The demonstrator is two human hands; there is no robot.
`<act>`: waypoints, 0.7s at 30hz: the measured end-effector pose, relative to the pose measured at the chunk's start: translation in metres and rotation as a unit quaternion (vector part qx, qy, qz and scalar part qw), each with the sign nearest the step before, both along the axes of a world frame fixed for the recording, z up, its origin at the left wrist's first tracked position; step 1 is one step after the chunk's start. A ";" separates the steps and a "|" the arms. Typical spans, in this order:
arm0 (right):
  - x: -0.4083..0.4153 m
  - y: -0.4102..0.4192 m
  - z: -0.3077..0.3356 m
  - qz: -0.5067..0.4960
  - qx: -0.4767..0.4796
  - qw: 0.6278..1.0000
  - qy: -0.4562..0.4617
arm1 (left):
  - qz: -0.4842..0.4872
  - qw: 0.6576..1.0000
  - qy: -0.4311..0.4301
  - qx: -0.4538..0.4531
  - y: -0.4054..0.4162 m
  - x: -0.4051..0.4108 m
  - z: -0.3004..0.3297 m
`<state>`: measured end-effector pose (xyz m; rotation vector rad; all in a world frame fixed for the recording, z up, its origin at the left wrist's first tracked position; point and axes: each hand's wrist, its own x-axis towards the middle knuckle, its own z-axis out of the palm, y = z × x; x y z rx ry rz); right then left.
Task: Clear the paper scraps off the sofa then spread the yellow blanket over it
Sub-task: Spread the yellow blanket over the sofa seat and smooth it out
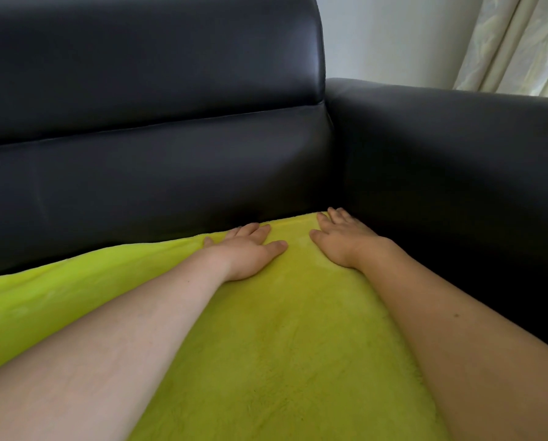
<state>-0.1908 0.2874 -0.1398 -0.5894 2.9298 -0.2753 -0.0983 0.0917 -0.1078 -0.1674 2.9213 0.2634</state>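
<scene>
Head view: one black leather sofa (158,128) fills the frame, with its backrest across the top and one armrest (450,135) running down the right side. One yellow blanket (266,345) lies flat on the sofa seat. Its far edge runs along the foot of the backrest, and its far right corner sits at the inner corner where backrest meets armrest. A dark strip of uncovered seat shows between the blanket's right edge and the armrest; the blanket's left and near edges run out of frame. Two bare hands rest palm down on the blanket near that corner. The left hand (250,249) lies flat with fingers straight and slightly spread, fingertips at the blanket's far edge, gripping nothing. The right hand (342,240) lies flat just beside it, fingers extended toward the corner, fingertips reaching the blanket's edge against the armrest, gripping nothing. The hands are close but apart. Behind the armrest stand a pale wall (393,39) and one light curtain (520,43).
</scene>
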 end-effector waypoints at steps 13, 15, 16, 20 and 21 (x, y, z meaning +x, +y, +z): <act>-0.002 0.000 -0.002 -0.002 -0.003 1.000 0.003 | 0.016 1.000 0.019 -0.014 0.005 0.005 -0.007; -0.003 0.000 -0.001 -0.006 0.001 1.000 0.004 | 0.015 0.999 0.027 -0.011 0.006 0.005 -0.004; -0.002 0.000 -0.001 -0.006 0.005 1.000 0.004 | 0.015 0.999 0.027 -0.010 0.005 0.007 -0.002; -0.001 0.000 0.000 -0.007 0.006 1.000 0.004 | 0.014 0.999 0.032 -0.022 0.006 0.020 0.005; -0.001 0.000 0.000 -0.007 0.006 1.000 0.002 | 0.012 0.999 0.036 -0.029 0.008 0.027 0.005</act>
